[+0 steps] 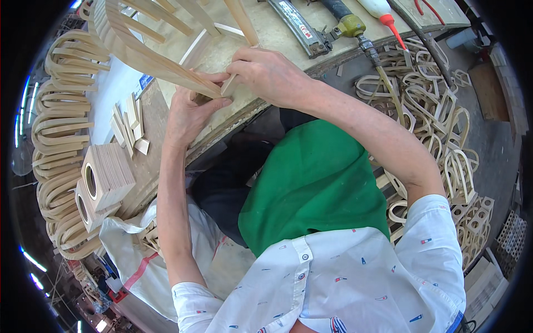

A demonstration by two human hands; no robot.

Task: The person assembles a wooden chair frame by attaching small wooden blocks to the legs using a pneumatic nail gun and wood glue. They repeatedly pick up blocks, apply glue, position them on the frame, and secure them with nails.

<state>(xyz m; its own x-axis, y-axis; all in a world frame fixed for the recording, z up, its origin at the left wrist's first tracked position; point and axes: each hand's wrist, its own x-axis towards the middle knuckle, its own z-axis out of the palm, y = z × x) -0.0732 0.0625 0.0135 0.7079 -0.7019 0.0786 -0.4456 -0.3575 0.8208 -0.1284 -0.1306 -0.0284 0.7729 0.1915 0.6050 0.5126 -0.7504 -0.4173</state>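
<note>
My left hand (pixel 189 114) grips the lower end of a bent wooden frame (pixel 133 54), its thumb stretched beneath the wood. In the fingers of my right hand (pixel 269 75) is a short wooden strip (pixel 230 85), which meets the frame's end at an angle. Both hands are close together above the front edge of the workbench (pixel 214 119). Just beyond them, upright and slanting wooden pieces (pixel 240 19) form more of a frame. Right of these lies an air stapler (pixel 345 23) with a long metal magazine.
A white bottle with a red nozzle (pixel 383 16) lies beside the stapler. Loose wooden strips (pixel 130 125), stacked plywood blocks with round holes (pixel 108 177) and rows of bent wooden loops (pixel 61 127) occupy the left. More wooden loops (pixel 438 119) cover the floor at right. A white sack (pixel 130 252) sits lower left.
</note>
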